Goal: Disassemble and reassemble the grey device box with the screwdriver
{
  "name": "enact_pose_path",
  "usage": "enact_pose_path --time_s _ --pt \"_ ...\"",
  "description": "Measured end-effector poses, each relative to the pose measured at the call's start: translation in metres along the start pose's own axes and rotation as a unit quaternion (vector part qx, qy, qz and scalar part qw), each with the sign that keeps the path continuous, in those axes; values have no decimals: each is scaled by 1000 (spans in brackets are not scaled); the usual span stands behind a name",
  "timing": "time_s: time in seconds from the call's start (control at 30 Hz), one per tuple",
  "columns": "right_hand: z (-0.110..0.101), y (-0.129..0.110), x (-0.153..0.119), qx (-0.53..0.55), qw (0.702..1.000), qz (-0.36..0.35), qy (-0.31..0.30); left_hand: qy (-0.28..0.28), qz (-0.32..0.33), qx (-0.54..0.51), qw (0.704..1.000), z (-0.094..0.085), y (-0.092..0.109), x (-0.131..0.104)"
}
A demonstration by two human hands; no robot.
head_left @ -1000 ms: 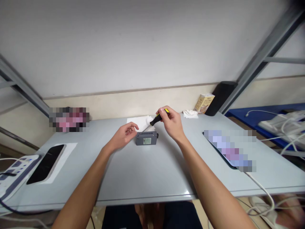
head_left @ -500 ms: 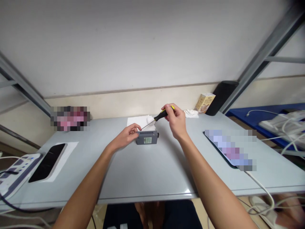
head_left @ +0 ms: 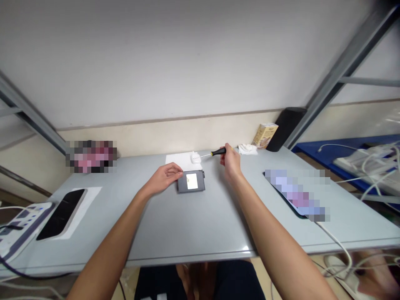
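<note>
A dark grey box-shaped device (head_left: 200,184) with a pale label rests on the desk in the middle. At its upper left corner, my left hand (head_left: 165,177) has its fingers closed on the edge. My right hand (head_left: 230,163) grips a screwdriver (head_left: 218,152) by its black and yellow handle, to the right of the device and beyond it. The screwdriver lies nearly level, with its shaft pointing left. Its tip is over a small white object (head_left: 196,157) on a sheet of white paper (head_left: 178,159); whether they touch I cannot tell.
A black phone (head_left: 64,212) and a power strip (head_left: 21,227) are at the left. To the right lies a tablet-like device (head_left: 281,192), partly blurred out, with a cable. Crumpled tissue (head_left: 248,149), a yellow carton (head_left: 265,135) and a black cylinder (head_left: 286,128) stand at the back right.
The screwdriver has moved away from the device's top edge to over the white object, and now lies flatter. The device has tilted back, showing more of its labelled face.
</note>
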State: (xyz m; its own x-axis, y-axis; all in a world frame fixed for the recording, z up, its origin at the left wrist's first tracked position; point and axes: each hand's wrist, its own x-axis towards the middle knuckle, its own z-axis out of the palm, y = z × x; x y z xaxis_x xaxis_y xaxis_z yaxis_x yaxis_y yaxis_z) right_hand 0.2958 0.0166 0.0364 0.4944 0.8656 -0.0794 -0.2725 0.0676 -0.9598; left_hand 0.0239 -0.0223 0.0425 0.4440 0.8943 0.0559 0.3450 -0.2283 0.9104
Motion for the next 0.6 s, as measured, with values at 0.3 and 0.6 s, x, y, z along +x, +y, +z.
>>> enact_pose_path --time_s 0.3,0.6 --pt "1 8 7 -7 1000 -15 -9 28 -40 131 990 10 -1 1" --pt "0 10 7 -35 999 -29 -20 -100 12 214 972 4 24 -14"
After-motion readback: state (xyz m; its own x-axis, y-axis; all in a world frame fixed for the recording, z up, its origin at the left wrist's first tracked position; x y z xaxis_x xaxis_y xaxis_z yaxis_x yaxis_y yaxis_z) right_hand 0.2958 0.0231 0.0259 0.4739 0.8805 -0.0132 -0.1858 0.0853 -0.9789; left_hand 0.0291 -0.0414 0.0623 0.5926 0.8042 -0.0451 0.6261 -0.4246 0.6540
